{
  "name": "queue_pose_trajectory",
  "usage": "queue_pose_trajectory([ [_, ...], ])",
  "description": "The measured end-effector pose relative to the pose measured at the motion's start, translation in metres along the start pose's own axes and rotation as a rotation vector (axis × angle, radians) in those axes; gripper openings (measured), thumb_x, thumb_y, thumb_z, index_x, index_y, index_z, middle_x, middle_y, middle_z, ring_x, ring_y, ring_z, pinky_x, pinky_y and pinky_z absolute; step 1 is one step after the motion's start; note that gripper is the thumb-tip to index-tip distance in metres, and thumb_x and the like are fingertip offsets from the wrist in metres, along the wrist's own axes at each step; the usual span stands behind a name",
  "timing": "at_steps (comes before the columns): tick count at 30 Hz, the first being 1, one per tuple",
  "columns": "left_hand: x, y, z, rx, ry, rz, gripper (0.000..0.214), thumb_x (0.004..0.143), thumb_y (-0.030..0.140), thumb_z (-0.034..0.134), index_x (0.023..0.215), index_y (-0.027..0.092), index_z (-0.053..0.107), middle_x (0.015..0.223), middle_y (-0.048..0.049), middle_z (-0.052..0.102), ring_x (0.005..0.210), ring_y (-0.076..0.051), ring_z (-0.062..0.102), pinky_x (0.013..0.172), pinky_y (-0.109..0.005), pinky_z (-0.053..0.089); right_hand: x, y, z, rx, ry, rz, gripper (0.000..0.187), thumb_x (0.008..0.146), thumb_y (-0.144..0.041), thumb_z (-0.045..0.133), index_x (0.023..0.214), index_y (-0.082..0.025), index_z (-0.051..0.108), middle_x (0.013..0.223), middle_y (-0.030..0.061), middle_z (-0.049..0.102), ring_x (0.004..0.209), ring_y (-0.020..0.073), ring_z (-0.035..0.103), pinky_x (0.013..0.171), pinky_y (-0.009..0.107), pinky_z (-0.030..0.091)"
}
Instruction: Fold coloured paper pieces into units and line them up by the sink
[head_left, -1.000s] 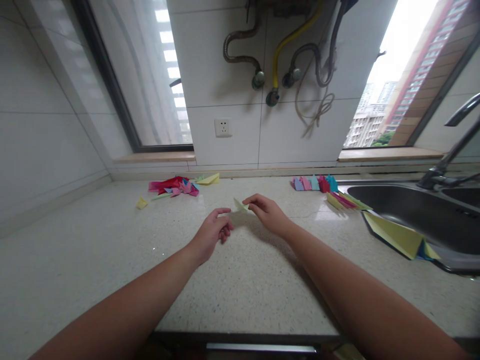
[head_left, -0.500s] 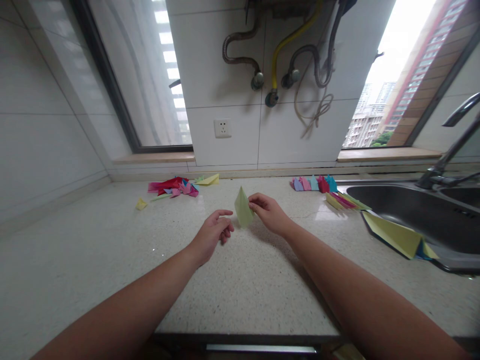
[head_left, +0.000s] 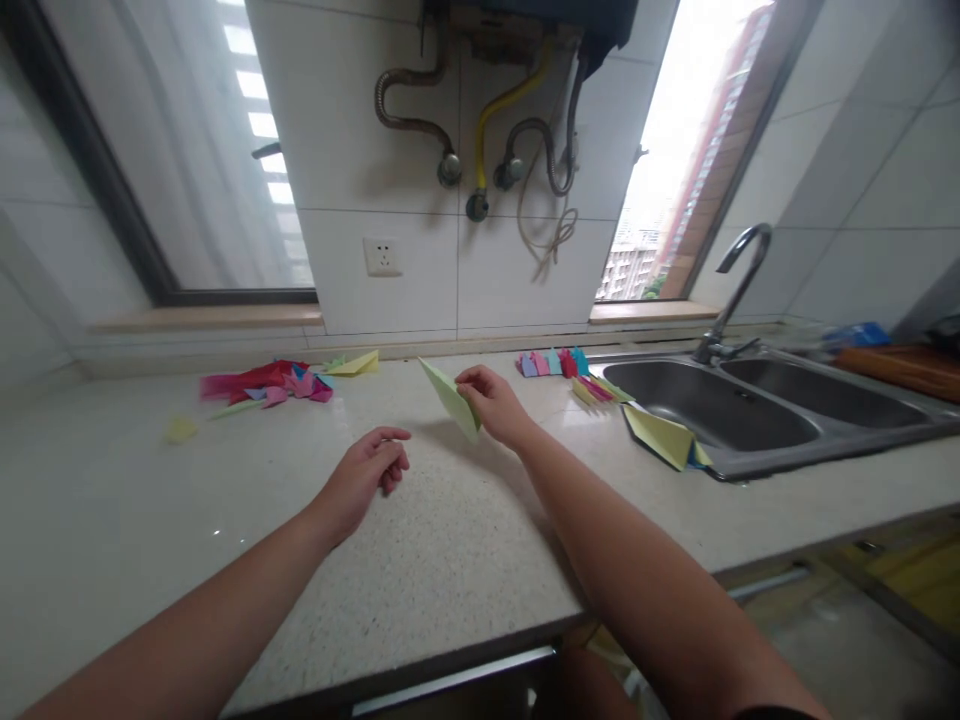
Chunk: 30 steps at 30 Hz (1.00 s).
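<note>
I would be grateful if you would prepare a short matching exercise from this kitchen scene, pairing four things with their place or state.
Column one
1. Right hand
2. Wall socket
3. Left hand
4. Large yellow folded paper

Column two
A. Empty and partly curled, over the counter
B. By the near left corner of the sink
C. Holding a pale green folded paper
D. On the tiled wall, below and to the left of the yellow hose

Right pairs: 1-C; 2-D; 3-A; 4-B
</note>
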<state>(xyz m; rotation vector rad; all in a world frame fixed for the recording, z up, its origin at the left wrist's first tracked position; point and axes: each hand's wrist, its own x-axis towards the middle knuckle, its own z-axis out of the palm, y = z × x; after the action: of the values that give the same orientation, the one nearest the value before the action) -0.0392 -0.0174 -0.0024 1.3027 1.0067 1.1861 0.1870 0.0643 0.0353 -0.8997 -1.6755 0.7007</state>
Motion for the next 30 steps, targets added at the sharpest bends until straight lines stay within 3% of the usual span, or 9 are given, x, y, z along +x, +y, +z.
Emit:
queue_pose_trajectory([
  [5, 0.000, -0.002, -0.002, 0.020, -0.042, -0.002, 0.028, 0.083, 0.036, 0.063, 0.104, 0.017, 0.062, 0.071, 0.0016, 0.058, 0.057, -0.011, 0.051, 0.050, -0.022, 0.037, -0.005, -0.015, -0.058, -0.173, 0.127, -0.045, 0.017, 0.084, -0.032, 0.057, 0.094, -0.020, 0.063, 0.089, 0.0032, 0.069, 0.082, 0.0161, 0.063, 0.075, 0.030, 0.049],
  [10, 0.000, -0.004, -0.004, 0.052, -0.079, -0.007, 0.028, 0.084, 0.039, 0.063, 0.103, 0.018, 0.063, 0.072, 0.0015, 0.059, 0.058, -0.012, 0.051, 0.050, -0.023, 0.037, -0.035, -0.030, -0.156, -0.730, 0.172, 0.011, 0.019, 0.086, -0.031, 0.056, 0.095, -0.020, 0.069, 0.087, 0.0028, 0.072, 0.077, 0.0172, 0.063, 0.072, 0.030, 0.045],
  [13, 0.002, -0.007, -0.005, 0.069, -0.100, -0.021, 0.027, 0.084, 0.039, 0.063, 0.102, 0.019, 0.063, 0.071, 0.0013, 0.059, 0.058, -0.012, 0.051, 0.050, -0.022, 0.037, -0.054, -0.035, -0.215, -1.034, 0.240, 0.126, 0.021, 0.086, -0.029, 0.055, 0.097, -0.020, 0.070, 0.086, 0.0050, 0.073, 0.075, 0.0180, 0.064, 0.069, 0.028, 0.043],
  [16, 0.003, -0.009, -0.005, 0.086, -0.118, -0.023, 0.027, 0.085, 0.040, 0.062, 0.101, 0.019, 0.063, 0.072, 0.0004, 0.059, 0.060, -0.013, 0.052, 0.051, -0.023, 0.037, -0.068, -0.035, -0.257, -1.249, 0.237, 0.249, 0.020, 0.086, -0.025, 0.056, 0.098, -0.019, 0.071, 0.090, 0.0072, 0.074, 0.080, 0.0194, 0.066, 0.070, 0.027, 0.043],
  [20, 0.003, -0.009, -0.005, 0.102, -0.128, -0.021, 0.026, 0.084, 0.040, 0.063, 0.100, 0.018, 0.063, 0.071, 0.0003, 0.059, 0.059, -0.013, 0.051, 0.050, -0.022, 0.036, -0.078, -0.028, -0.279, -1.437, 0.154, 0.421, 0.024, 0.086, -0.023, 0.053, 0.101, -0.021, 0.071, 0.095, 0.0091, 0.075, 0.088, 0.0223, 0.068, 0.072, 0.028, 0.044],
  [23, 0.002, -0.008, -0.005, 0.110, -0.126, -0.021, 0.026, 0.084, 0.039, 0.063, 0.099, 0.018, 0.063, 0.071, 0.0004, 0.059, 0.059, -0.013, 0.051, 0.050, -0.022, 0.037, -0.082, -0.022, -0.280, -1.482, 0.115, 0.514, 0.025, 0.086, -0.025, 0.054, 0.103, -0.022, 0.072, 0.098, 0.0112, 0.074, 0.091, 0.0243, 0.067, 0.073, 0.030, 0.045],
  [30, 0.003, -0.011, -0.007, 0.144, -0.128, -0.028, 0.027, 0.085, 0.042, 0.062, 0.100, 0.019, 0.064, 0.071, 0.0002, 0.060, 0.058, -0.013, 0.051, 0.050, -0.023, 0.037, -0.089, -0.013, -0.275, -1.486, 0.078, 0.563, 0.024, 0.086, -0.029, 0.056, 0.101, -0.022, 0.074, 0.099, 0.0130, 0.074, 0.089, 0.0260, 0.068, 0.075, 0.032, 0.047],
])
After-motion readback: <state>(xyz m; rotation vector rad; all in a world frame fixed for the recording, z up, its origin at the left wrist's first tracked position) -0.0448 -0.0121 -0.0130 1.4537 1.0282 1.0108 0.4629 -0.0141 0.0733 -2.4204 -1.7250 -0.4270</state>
